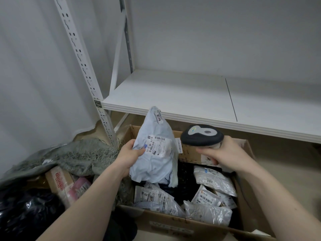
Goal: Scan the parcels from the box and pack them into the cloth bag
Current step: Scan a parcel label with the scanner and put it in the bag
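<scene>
— Which hand has the parcel?

— My left hand (129, 153). My thumb is pinched across the front of the pale blue parcel (154, 150), my fingers are curled behind it, and I hold it upright above the cardboard box (173, 221).

— And the other hand?

— My right hand (225, 153) is wrapped around the handle of the black scanner (201, 135). Its head sits just beside the parcel, on the side away from my left hand, and the two are not touching.

— What does the scan turn on?

— The white shipping label (159, 146). The parcel's long axis runs up and away from my left palm, and the label faces me just past my left thumb. The scanner's head points roughly across toward it, so I judge only a small turn of the right wrist is needed to bring the beam onto the barcode.

— And afterwards?

— The grey cloth bag (83, 157) lies beyond the outside of my left forearm, nearer that hand, so that hand should carry the parcel there. More parcels (208, 193) wait in the box below my right wrist.
</scene>
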